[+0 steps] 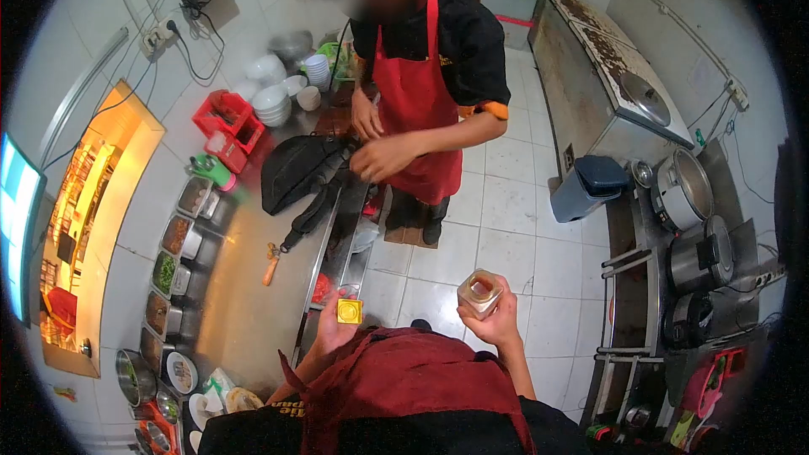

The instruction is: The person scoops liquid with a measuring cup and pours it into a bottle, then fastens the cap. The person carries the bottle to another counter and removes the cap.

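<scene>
In my left hand (331,333) is a small square yellow lid (350,312), held near the front edge of the steel counter. My right hand (497,324) grips a clear, square-sided jar (480,293) from its side. Its mouth faces up without a cover, and something brownish shows inside; I cannot tell what. Both hands are in front of my red apron, apart from each other. On the counter beyond my left hand lies a wooden-handled tool (270,264), near a black bag (297,173).
A co-worker in a red apron (417,84) stands ahead, hands at the bag. Steel tubs (173,274) of ingredients line the wall side of the counter (244,286). White bowls (271,103) stand farther back. A grey bin (581,190) and large pots (687,194) are at right.
</scene>
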A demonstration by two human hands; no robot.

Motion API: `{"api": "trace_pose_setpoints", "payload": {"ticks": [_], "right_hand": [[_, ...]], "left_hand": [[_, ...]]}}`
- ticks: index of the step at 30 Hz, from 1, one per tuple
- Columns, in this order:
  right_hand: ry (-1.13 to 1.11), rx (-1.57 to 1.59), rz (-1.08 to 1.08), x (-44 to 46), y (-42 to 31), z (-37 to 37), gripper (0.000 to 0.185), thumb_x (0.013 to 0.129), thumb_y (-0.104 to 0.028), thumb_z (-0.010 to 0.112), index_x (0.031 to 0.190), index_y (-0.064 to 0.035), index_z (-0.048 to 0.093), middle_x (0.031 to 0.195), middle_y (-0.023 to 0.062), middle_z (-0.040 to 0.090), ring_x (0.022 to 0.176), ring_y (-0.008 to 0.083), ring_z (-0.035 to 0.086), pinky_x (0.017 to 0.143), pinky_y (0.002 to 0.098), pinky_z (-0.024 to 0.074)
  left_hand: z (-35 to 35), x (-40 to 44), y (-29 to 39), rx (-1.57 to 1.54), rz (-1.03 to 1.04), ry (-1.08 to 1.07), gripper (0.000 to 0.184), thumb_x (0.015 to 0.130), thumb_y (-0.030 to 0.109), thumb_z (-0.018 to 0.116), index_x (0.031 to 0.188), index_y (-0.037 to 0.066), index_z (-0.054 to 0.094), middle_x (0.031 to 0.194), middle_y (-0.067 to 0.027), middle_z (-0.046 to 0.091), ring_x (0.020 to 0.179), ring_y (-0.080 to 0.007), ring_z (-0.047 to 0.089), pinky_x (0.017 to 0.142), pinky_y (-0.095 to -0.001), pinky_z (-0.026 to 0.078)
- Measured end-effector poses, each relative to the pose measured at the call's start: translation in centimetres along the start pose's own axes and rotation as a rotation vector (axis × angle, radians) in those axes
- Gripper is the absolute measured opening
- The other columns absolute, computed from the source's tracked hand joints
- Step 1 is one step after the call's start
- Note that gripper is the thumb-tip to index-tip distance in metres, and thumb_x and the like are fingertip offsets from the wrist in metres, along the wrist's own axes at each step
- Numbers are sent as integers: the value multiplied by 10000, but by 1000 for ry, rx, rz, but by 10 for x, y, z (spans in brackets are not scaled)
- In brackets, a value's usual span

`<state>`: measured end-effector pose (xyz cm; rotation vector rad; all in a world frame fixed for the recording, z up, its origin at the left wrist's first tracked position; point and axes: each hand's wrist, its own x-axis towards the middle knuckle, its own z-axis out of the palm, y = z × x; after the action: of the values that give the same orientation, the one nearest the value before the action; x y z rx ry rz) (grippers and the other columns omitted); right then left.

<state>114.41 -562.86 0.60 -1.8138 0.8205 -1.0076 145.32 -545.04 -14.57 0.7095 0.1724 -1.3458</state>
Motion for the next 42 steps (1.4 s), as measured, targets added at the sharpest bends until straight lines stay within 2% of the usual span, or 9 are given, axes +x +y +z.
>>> {"api": "trace_pose_setpoints", "payload": {"ticks": [1, 8, 10, 11, 14, 16, 25, 42], "right_hand": [[24, -31, -38, 0, 1, 0, 640, 652, -211, 853, 1179, -5, 554, 967, 113, 695, 878, 210, 691, 816, 325, 541], [23, -30, -30, 2, 4, -2, 651, 651, -204, 850, 1189, 0, 547, 979, 120, 690, 886, 207, 688, 825, 326, 539], [-8, 27, 36, 3, 3, -1, 604, 648, -152, 840, 1163, -6, 560, 1056, 88, 606, 956, 186, 617, 869, 330, 502], [-11, 28, 36, 4, 1, -1, 604, 648, -152, 840, 1163, -6, 560, 1056, 88, 606, 956, 186, 617, 869, 330, 502], [-16, 40, 33, 8, -1, 1, 602, 645, -161, 840, 1155, -3, 561, 1051, 89, 608, 949, 188, 620, 863, 329, 504], [-13, -25, -24, 10, -1, 2, 652, 649, -190, 848, 1194, 0, 543, 1012, 112, 678, 933, 196, 669, 852, 330, 530], [0, -32, -46, 6, 5, 3, 652, 652, -193, 848, 1194, -8, 537, 1011, 109, 671, 922, 198, 668, 852, 328, 529], [-7, 1, 10, -1, -1, 5, 639, 665, -175, 849, 1191, 0, 531, 1012, 89, 662, 926, 175, 658, 843, 320, 531]], "left_hand": [[0, 0, 0, 4, -6, 29, 238, 986, 426, 542, 1069, 212, 604, 1007, -17, 661, 965, -266, 646, 783, -459, 508], [3, -3, 1, 35, -6, 108, 246, 1005, 429, 493, 1071, 217, 599, 998, -14, 657, 952, -264, 645, 787, -459, 506], [6, -5, 3, 41, 1, 166, 251, 1010, 430, 478, 1073, 219, 599, 992, -13, 660, 944, -261, 649, 770, -458, 511], [3, -6, 3, 40, 4, 168, 251, 1010, 430, 478, 1073, 219, 599, 992, -13, 660, 944, -261, 649, 770, -458, 511], [-4, -5, 5, 8, 23, 78, 246, 1008, 426, 483, 1073, 219, 600, 981, -4, 663, 932, -255, 653, 755, -462, 512], [-4, -6, 6, 32, 31, 107, 240, 1008, 424, 484, 1063, 223, 602, 973, 1, 665, 923, -248, 656, 745, -468, 514], [-2, -15, 8, 8, 70, 102, 217, 986, 432, 529, 1024, 232, 604, 955, 10, 653, 919, -245, 653, 748, -453, 503], [-7, -19, 10, -48, 65, 64, 216, 995, 414, 510, 996, 226, 616, 940, 13, 668, 911, -242, 656, 723, -444, 523]]}}
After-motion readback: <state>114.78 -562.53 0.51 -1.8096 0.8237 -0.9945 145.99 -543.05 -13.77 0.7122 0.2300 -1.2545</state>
